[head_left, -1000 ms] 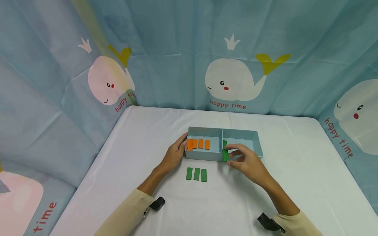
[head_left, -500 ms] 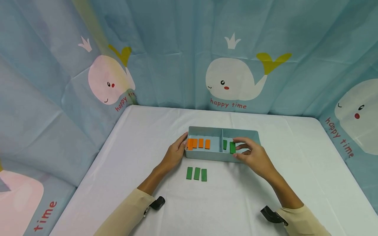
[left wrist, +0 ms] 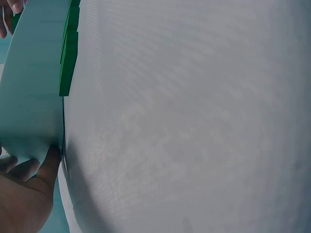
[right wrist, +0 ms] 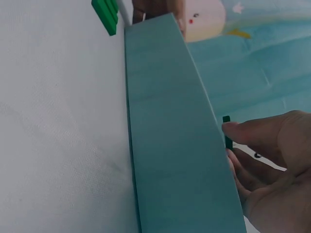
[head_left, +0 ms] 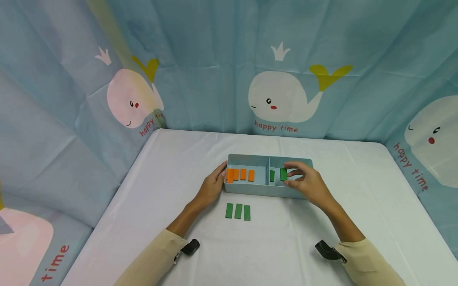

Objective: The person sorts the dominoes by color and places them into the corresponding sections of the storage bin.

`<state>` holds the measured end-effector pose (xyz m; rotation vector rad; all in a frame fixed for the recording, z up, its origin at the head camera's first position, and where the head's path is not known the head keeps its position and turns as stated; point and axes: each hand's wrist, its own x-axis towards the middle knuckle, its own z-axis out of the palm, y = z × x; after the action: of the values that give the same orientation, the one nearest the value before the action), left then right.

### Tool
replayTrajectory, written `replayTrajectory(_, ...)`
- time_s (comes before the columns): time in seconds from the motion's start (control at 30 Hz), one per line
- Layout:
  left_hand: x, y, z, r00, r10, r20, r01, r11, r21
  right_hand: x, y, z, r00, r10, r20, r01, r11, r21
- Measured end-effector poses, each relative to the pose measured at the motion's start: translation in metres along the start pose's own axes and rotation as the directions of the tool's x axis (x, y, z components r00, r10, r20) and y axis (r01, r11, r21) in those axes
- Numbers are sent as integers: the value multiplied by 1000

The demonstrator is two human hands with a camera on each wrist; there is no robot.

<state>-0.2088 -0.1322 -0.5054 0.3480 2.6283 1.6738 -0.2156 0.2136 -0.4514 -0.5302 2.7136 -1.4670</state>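
A shallow blue-grey box (head_left: 250,190) with two compartments sits on the table. My left hand (head_left: 211,188) holds its left end, fingertips against the end wall in the left wrist view (left wrist: 29,194). Between thumb and fingers, my right hand (head_left: 309,184) pinches a green tile (head_left: 284,174) over the right compartment; in the right wrist view this green tile (right wrist: 227,132) stands edge-on above the rim. Another green tile (head_left: 272,176) is in that compartment, near the divider. Several orange tiles (head_left: 243,174) are in the left compartment, the leftmost close to my left thumb.
Three green tiles (head_left: 238,211) lie in a row on the white tablecloth (head_left: 229,250), in front of the box. A blue curtain (head_left: 211,91) with whale prints hangs behind and beside the table.
My right hand has moved right and away from me with the green tile, from the divider's front end to over the right compartment. The left hand has stayed at the box's end.
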Motion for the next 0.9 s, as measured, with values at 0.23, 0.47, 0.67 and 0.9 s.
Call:
replayTrajectory(0.23, 0, 0, 0, 1000, 7, 1, -7, 1000, -8, 10, 5, 1, 999, 38, 29, -38, 999, 1)
replayTrajectory(0.47, 0, -1, -1, 1000, 2, 2, -2, 1000, -3, 19, 4, 0, 994, 89, 63, -87, 996, -26)
replayTrajectory(0.67, -1, 0, -1, 1000, 1, 6, -1, 1000, 0, 26, 6, 2, 991, 96, 90, -92, 994, -51)
replayTrajectory(0.9, 0, 0, -1, 1000, 6, 0, -6, 1000, 0, 33, 9, 4, 984, 134, 122, -122, 987, -100)
